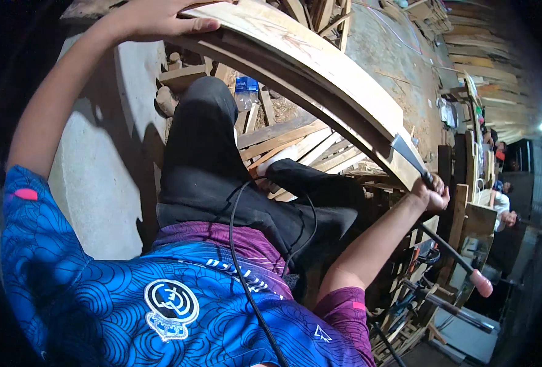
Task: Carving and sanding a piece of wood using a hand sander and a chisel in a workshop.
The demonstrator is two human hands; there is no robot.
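A long pale wooden board (320,64) runs from the upper left down to the right, its outline bent by the lens. A darker strip (295,85) lies along its near side. At the far end of the board, my left hand (160,18) grips the edge with the thumb along the near side; its fingers are partly cut off by the frame. Over by the right end, my right hand (431,194) is closed around the dark handle of a flat-bladed chisel (410,157). The chisel's wide metal blade points up-left and meets the board near its right end.
Scrap wood pieces (283,137) and a clear bottle with a blue label (246,92) lie beneath the board. A dark rod with a pink grip (482,283) sticks out below my right hand. Metal bar clamps (454,312) stand lower right. Another person (503,211) is farther right.
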